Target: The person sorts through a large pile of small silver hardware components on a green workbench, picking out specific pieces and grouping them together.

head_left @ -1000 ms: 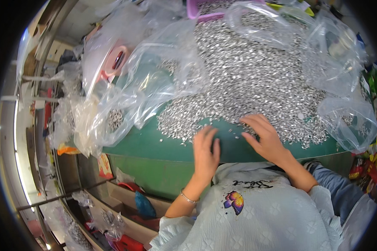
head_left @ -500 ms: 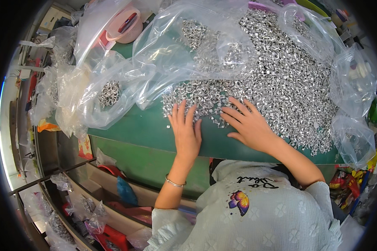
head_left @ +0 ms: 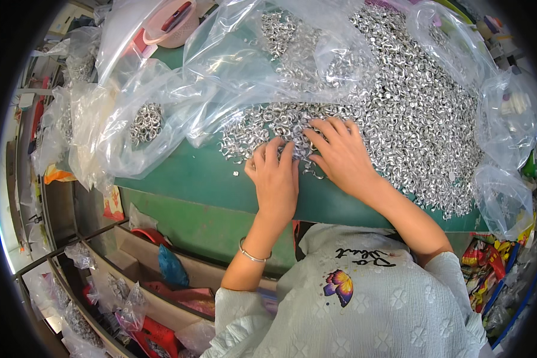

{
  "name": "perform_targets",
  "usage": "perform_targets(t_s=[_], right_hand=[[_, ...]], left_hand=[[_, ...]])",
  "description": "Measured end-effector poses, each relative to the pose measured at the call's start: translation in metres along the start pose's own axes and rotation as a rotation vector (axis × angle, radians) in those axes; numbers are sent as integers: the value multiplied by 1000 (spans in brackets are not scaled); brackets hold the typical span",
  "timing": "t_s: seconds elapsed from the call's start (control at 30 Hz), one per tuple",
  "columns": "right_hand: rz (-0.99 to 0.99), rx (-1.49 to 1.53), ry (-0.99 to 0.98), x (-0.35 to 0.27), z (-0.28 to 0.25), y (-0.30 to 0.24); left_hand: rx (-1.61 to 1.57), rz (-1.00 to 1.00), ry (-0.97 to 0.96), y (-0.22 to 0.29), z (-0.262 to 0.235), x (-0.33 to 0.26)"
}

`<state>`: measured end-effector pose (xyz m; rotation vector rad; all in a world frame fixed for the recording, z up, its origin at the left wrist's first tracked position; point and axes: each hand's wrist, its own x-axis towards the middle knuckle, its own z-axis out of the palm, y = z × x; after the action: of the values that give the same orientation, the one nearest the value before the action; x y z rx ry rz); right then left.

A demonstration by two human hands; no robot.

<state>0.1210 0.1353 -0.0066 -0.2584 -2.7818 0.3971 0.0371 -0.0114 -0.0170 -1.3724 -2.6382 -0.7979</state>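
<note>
A broad heap of small, shiny silver ring-like metal pieces (head_left: 420, 119) covers the right side of the green tabletop (head_left: 179, 170). Its thinner left edge (head_left: 244, 131) lies in front of me. My left hand (head_left: 274, 173) rests its bent, slightly parted fingertips on the near side of these pieces. Just to its right, my right hand (head_left: 343, 156) reaches over the heap, fingers bent and thumb held apart from them. A few pieces lie between the two hands. Neither hand visibly grips a piece, though the fingertips are partly hidden. One loose piece (head_left: 236, 173) sits apart to the left.
Clear plastic sheeting (head_left: 221, 77) spreads over the far part of the heap. A small cluster of rings (head_left: 146, 124) shows through plastic at the left. A pink basket (head_left: 182, 30) stands far left. Below the table's left edge are open drawers (head_left: 161, 256) with bagged pieces.
My left hand has moved right, closer to my right hand, and its fingers have bent. My right hand has shifted slightly up and left, its fingers also more bent. The view has shifted slightly.
</note>
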Motion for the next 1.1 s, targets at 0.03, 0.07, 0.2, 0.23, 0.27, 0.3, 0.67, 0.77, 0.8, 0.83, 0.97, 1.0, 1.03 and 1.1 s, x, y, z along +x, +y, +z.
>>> perform_targets(t_s=[0.03,0.07,0.2,0.23,0.27,0.3,0.67,0.77,0.8,0.83,0.97,1.0,1.03,1.1], right_hand=[[7,-5,-15,-7,-5,4],[12,-10,-31,-14,-8,9],[30,104,55,-13,-15,9],[0,98,80,-6,-12,5],[-7,80,65,-2,-4,3],[-15,63,50,1,6,1],[-75,79,85,0,-3,12],[-103,-15,12,2,-1,12],[-109,-47,-10,2,-2,13],[-106,-41,10,0,-3,16],[-36,127,86,5,-9,20],[4,204,106,11,-11,19],[-18,224,139,21,-10,20],[-53,74,156,41,7,20]], left_hand=[[-23,-9,-20,0,-4,-2],[-45,-9,-17,-3,-6,-5],[-133,-50,23,-6,-6,-5],[-150,-62,39,-3,-5,2],[-106,-30,45,-3,-3,9],[-63,3,52,-2,0,17],[-149,103,-64,-3,-13,-8],[-196,26,128,-11,-5,14],[-145,8,142,-14,-4,24],[-100,-3,154,-18,-3,35],[87,-22,82,-37,5,61],[82,-17,77,-40,6,63],[77,-7,68,-42,7,65],[44,23,93,-44,5,66]])
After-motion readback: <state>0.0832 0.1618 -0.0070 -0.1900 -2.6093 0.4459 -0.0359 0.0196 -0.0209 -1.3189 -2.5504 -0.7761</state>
